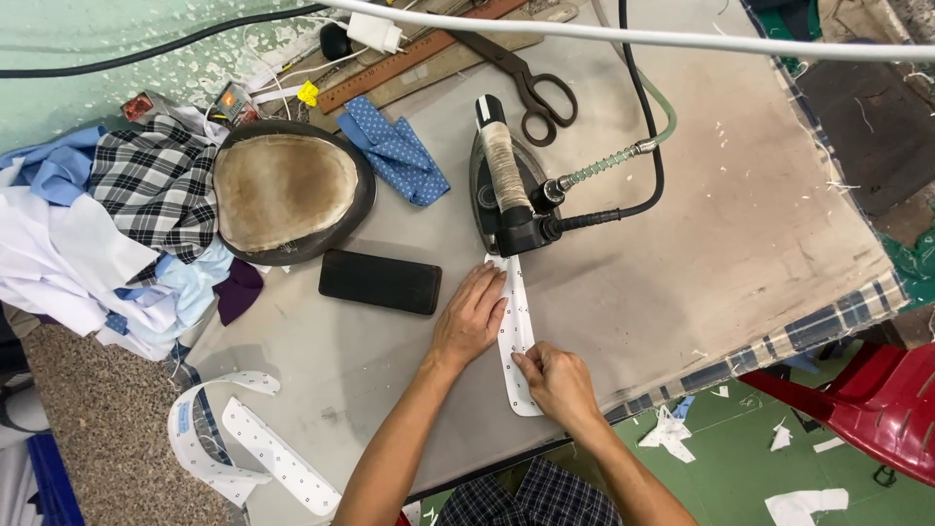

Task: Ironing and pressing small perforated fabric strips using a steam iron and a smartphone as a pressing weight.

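Observation:
A narrow white fabric strip with small dark dots (515, 331) lies on the padded ironing table (740, 195), running from the iron toward me. My left hand (470, 317) lies flat on the table, fingers apart, touching the strip's left edge. My right hand (557, 382) pinches the strip's near end between thumb and fingers. A black steam iron (504, 185) with a wrapped handle stands just beyond the strip's far end, nobody holding it.
A black phone (380, 281) lies left of my left hand. Beyond it sit an oval pressing pad (285, 190), blue dotted fabric (399, 151), scissors (531, 86) and a wooden ruler (419, 54). Piled shirts (117, 224) hang at the left; more dotted strips (243, 448) lie at the near edge.

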